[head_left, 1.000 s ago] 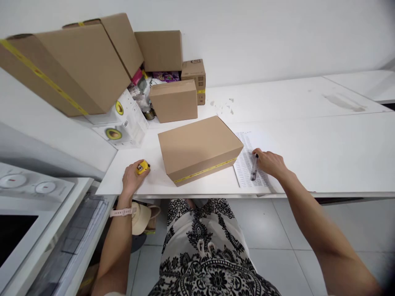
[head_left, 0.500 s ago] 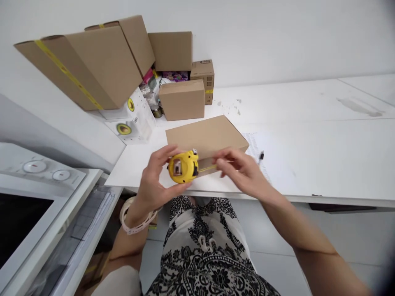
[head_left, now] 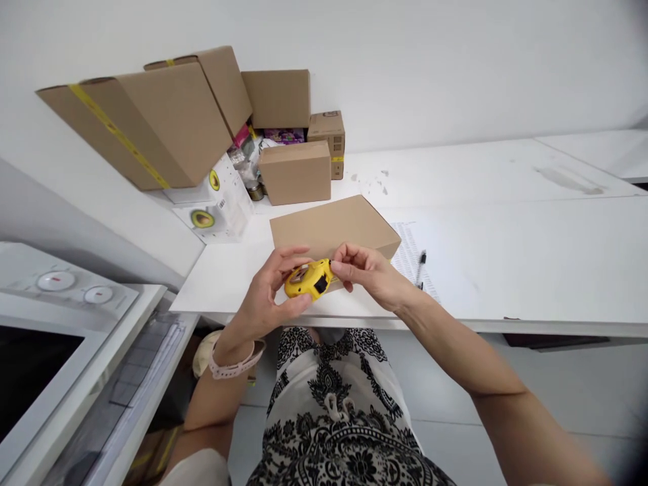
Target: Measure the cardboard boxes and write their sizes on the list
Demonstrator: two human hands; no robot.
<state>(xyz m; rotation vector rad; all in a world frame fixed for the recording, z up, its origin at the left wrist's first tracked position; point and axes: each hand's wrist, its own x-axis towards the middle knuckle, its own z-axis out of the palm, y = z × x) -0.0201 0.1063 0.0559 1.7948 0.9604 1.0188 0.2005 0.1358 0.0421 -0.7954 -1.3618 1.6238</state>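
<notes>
A yellow tape measure (head_left: 308, 279) is in my left hand (head_left: 266, 291), gripped around its case between the thumb and fingers. The case is tilted, its black patch facing me. Close against its right end, my right hand (head_left: 373, 275) is pinched at the tape's mouth; the tape's tip is mostly hidden by the fingers. Just behind both hands, a flat closed cardboard box (head_left: 331, 223) lies on the white table (head_left: 516, 270). Printed paper (head_left: 410, 251) sticks out from beside the box, with a black-capped pen (head_left: 422, 264) on it.
Several cardboard boxes stand at the back left, among them a small upright carton (head_left: 296, 174) and a large taped one (head_left: 167, 121) on white avocado-printed boxes (head_left: 215, 210). A white appliance with knobs (head_left: 58, 280) is at my left. The table's front edge runs below my hands.
My right hand has moved left to the tape measure, and the stretch of yellow tape between my hands has shortened. My left hand has tilted the case. The view has shifted slightly.
</notes>
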